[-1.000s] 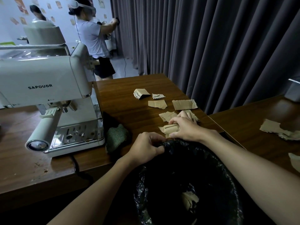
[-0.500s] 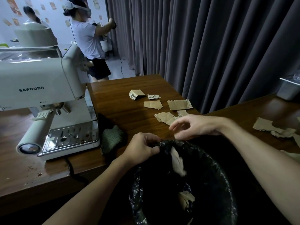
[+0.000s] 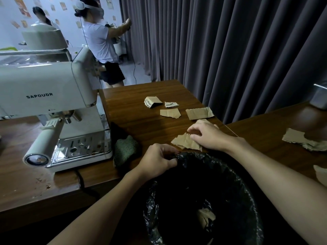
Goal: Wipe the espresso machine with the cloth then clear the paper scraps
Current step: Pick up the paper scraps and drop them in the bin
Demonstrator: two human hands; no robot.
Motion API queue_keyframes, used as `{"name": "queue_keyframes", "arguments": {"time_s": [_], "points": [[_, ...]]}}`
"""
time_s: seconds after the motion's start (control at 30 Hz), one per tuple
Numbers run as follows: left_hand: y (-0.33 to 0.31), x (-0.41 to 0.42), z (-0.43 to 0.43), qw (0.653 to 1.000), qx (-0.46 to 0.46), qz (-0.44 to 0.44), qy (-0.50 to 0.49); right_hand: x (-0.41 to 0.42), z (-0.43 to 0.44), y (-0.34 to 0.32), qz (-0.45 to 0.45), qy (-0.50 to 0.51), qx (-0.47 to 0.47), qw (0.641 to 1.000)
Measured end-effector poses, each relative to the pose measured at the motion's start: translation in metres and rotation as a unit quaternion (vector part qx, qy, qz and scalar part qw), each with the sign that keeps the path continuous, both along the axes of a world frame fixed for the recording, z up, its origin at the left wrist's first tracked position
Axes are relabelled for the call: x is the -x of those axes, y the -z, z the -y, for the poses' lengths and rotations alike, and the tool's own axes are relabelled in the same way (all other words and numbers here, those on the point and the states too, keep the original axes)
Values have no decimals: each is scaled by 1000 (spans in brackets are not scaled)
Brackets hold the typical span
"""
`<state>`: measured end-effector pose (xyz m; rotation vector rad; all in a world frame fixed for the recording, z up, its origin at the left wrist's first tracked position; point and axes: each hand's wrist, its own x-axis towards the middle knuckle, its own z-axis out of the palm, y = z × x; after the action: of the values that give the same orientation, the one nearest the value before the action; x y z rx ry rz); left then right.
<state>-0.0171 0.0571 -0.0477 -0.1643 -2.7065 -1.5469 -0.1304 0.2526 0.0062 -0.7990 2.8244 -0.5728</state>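
Note:
A cream espresso machine stands at the left of the wooden table. A green cloth lies crumpled beside its base. Several brown paper scraps lie on the table. My right hand rests on the nearest scrap, its fingers curled on the paper's edge. My left hand grips the rim of a black bag-lined bin held at the table's front edge. Scraps lie inside the bin.
More torn paper lies on a second wooden table at the right. A dark curtain hangs behind both tables. Two people stand in the back left. A black cable runs off the table's front.
My right hand dropped a scrap into the bin, then reached back onto the table and now rests on another scrap. My left hand kept its grip on the bin.

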Motion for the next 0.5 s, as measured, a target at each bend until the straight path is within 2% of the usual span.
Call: {"name": "queue_keyframes", "arguments": {"time_s": [0.2, 0.5], "points": [[0, 1, -1, 1000, 3, 0, 8, -3, -5, 11, 3, 11, -31, 999], [1, 1, 0, 1000, -2, -1, 5, -5, -9, -9, 41, 49, 93, 994]]}}
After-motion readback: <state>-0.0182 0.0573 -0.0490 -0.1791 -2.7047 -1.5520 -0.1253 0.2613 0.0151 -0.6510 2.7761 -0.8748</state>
